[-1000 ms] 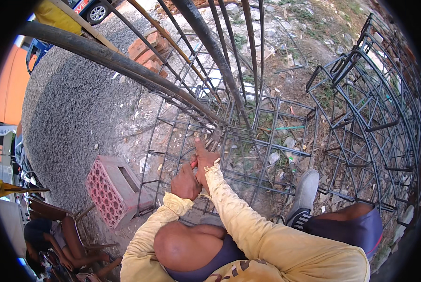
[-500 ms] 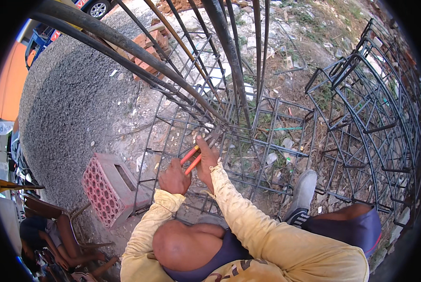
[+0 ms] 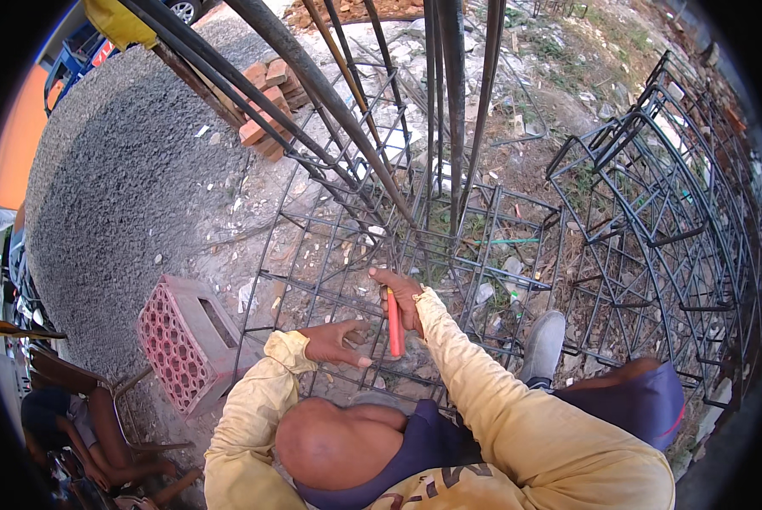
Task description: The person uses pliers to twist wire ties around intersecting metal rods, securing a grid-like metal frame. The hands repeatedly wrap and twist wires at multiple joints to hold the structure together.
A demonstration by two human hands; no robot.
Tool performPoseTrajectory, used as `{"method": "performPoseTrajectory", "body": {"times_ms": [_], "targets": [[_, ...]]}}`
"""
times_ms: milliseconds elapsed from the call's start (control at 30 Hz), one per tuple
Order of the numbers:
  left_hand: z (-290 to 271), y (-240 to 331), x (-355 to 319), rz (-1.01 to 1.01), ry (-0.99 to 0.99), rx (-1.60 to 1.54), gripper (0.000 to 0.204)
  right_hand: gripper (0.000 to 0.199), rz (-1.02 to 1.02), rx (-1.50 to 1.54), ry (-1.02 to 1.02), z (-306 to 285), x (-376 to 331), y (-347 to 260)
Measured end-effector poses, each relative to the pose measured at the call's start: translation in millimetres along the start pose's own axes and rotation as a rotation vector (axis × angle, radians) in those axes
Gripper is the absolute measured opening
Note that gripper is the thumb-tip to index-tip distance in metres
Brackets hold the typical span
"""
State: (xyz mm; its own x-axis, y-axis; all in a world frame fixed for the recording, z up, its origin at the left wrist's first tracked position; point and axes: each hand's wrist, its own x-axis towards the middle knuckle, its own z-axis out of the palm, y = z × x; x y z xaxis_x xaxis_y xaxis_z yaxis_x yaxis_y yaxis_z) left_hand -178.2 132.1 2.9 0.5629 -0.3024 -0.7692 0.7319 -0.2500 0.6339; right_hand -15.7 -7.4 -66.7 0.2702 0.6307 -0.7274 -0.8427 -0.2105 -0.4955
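The red-handled tool is held above the near part of a flat grid of metal bars, on the near side of the foot of the upright bars. It is gripped by the right hand, with the fingers curled round the handle and 1 digit pointed to the left. Nothing is gripped by the left hand: it is held open just left of the handle, with a gap between thumb and fingers. The tool's working end is too unclear to be made out, so whether anything is pinched by it cannot be told.

For good work here, the tip should be lined up squarely before the handle is squeezed, and force should be applied evenly. Knuckles should be kept clear of the bars, as little room is left among them; where more force is needed, 2 hands can be used.

Only 1 container is clearly seen: a faded red crate, set on the left, just beside the grid. Its honeycomb face is turned leftward, and a long slot is cut in another side. Its contents cannot be told.
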Motion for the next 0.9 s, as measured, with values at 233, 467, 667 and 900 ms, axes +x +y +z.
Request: {"method": "performPoseTrajectory", "body": {"times_ms": [233, 467, 667, 900], "targets": [[-2.0, 32.9, 50.4, 0.279, 0.001, -0.579, 0.082, 0.055, 0.153, -0.560, -0.103, -20.7, -12.5, -61.6], [28.9, 61.4, 94.6, 0.258, -0.151, -0.786, 0.049, 0.050, 0.306, -1.065, -0.210, -34.9, -41.3, -116.7], [35.9, 79.1, 111.7, 0.025, -0.064, 0.033, 0.028, 0.024, 0.554, -1.865, -0.286, -72.3, -99.3, -183.9], [9.6, 70.3, 111.7, 0.087, 0.162, 0.259, 0.024, 0.031, -0.248, -1.970, 0.006, -163.6, -187.9, -244.8]]}}
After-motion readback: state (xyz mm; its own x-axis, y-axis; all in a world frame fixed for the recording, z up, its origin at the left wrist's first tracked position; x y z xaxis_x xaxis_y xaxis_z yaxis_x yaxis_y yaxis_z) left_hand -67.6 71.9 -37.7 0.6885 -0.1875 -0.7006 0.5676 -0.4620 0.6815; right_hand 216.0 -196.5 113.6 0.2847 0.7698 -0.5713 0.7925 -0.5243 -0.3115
